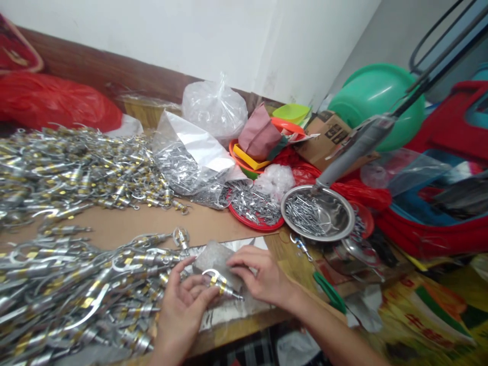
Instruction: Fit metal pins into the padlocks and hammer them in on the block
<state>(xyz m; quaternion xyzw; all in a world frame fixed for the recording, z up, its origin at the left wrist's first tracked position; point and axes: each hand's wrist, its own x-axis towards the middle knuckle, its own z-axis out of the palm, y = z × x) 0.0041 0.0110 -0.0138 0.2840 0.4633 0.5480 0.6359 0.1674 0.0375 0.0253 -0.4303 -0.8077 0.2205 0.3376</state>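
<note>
My left hand (185, 305) pinches a small metal hook (221, 287) between thumb and fingers. Its curved silver arm points up and left, and a barrel with brass-coloured bands tapers to a thin tip at the lower right. My right hand (263, 277) is just right of it, thumb and fingertips closed together; whatever they hold is hidden. Behind both hands a grey block (214, 255) rests on a pale sheet (224, 317) at the table edge. Many similar hooks (91, 284) lie heaped beside my left hand.
Another hook pile (76, 168) lies farther back. A plastic bag of metal parts (183, 162), a red tray of flat pieces (253, 223) and a steel bowl of pins (348, 226) stand beyond my hands. A grey-handled lever (346, 147) slants above the bowl; green-handled tool (330, 292) lies right.
</note>
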